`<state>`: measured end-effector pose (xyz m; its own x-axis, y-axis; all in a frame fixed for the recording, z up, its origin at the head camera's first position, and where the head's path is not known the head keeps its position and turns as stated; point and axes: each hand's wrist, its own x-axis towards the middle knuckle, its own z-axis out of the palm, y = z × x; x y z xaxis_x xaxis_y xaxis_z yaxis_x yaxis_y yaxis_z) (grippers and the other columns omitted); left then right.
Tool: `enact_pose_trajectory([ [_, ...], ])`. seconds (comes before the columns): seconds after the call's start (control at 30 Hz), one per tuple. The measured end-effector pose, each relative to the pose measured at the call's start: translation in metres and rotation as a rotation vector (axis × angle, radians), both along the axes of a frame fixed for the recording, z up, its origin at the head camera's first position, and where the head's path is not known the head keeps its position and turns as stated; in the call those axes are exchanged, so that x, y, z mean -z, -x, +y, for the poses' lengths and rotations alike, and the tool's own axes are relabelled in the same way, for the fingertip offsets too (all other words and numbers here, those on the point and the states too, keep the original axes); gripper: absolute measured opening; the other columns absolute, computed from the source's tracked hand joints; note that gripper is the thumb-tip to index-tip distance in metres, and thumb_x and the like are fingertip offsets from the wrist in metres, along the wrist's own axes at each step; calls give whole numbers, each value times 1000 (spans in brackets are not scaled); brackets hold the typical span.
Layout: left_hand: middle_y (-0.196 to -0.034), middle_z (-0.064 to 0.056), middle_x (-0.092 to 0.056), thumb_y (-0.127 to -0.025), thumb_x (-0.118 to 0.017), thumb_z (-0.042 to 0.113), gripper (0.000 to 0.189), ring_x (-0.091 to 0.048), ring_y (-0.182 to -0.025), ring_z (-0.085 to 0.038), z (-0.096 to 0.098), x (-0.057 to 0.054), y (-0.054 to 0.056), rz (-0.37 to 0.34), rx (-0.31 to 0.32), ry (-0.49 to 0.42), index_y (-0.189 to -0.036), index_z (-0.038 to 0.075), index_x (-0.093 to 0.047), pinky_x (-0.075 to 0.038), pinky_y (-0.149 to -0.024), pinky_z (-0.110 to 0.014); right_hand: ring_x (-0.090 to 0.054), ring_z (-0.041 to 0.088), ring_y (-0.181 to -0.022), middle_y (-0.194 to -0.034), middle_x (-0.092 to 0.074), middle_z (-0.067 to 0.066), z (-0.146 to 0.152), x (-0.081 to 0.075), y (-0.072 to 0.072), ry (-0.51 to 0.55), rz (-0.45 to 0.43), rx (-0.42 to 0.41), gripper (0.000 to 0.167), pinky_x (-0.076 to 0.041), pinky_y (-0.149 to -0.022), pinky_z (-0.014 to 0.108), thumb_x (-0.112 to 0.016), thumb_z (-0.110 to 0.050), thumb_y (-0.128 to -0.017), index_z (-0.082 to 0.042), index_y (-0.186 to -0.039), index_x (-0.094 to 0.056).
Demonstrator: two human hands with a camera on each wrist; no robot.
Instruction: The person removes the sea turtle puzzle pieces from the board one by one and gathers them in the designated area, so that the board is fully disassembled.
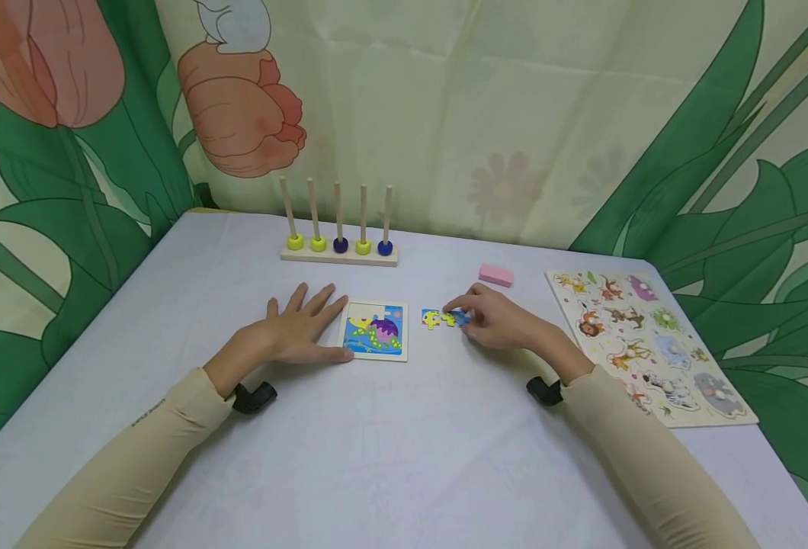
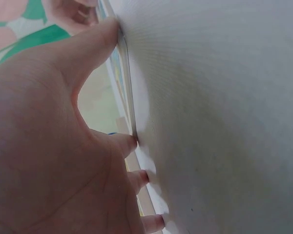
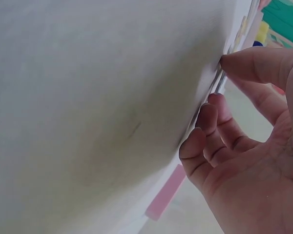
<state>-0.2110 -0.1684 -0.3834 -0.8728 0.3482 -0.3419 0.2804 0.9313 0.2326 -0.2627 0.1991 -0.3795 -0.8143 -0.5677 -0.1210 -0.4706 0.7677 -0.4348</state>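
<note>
A small framed jigsaw puzzle [image 1: 375, 330] with a purple and yellow sea creature on blue lies flat on the table, a gap at its upper right. My left hand [image 1: 299, 329] rests beside it, fingers spread, thumb and index fingertip at the frame's left edge; the left wrist view shows the thumb [image 2: 95, 44] on that edge. Right of the frame, a yellow and blue jigsaw piece [image 1: 431, 319] lies on the table. Beside it, my right hand [image 1: 496, 316] pinches a blue and yellow jigsaw piece [image 1: 460, 316] low over the table, its fingers partly covering it.
Behind the frame stands a wooden peg rack [image 1: 338, 258] with several upright pegs, each holding a bead. A pink block [image 1: 496, 275] lies beyond my right hand. At the right edge of the table [image 1: 390, 457] is an animal puzzle board [image 1: 610, 332], partly behind my right sleeve.
</note>
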Motion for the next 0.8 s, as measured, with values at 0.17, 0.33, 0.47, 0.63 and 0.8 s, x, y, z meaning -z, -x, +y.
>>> enact_pose_trajectory([
  [0.17, -181, -14, 1, -92, -53, 81, 107, 4, -164, -55, 1, 0, 0, 1, -6, 9, -172, 23, -12, -5, -117, -89, -53, 21, -95, -115, -60, 9, -1, 0, 1, 3, -4, -7, 41, -48, -81, 33, -67, -9, -98, -21, -136, -72],
  [0.33, -181, -14, 1, -92, -53, 81, 107, 4, -164, -55, 1, 2, 1, 3, -6, 14, -172, 23, -12, -5, -117, -89, -53, 21, -95, -116, -60, 8, 0, 1, 1, 0, -15, 1, 41, -48, -81, 33, -67, -10, -98, -22, -137, -72],
  [0.47, -181, -14, 1, -92, -53, 81, 107, 4, -164, -55, 0, 2, 1, 3, -6, 14, -172, 24, -12, -5, -117, -89, -53, 21, -96, -117, -60, 8, 0, 1, 0, -2, -14, 2, 41, -48, -82, 33, -67, -10, -98, -22, -137, -72],
  [0.63, -181, -13, 1, -92, -53, 81, 106, 4, -164, -55, 0, 2, 1, 2, -5, 16, -172, 24, -12, -6, -117, -89, -53, 21, -96, -117, -60, 8, 0, 0, 0, 0, -17, -1, 41, -48, -82, 33, -67, -10, -98, -22, -137, -72],
  [0.8, -181, -13, 1, -92, -53, 81, 106, 4, -164, -54, 1, 1, 1, 3, -4, 19, -172, 24, -12, -6, -117, -89, -53, 21, -97, -118, -60, 9, 0, -1, 0, 0, -24, -4, 42, -48, -82, 33, -66, -10, -98, -21, -138, -71],
])
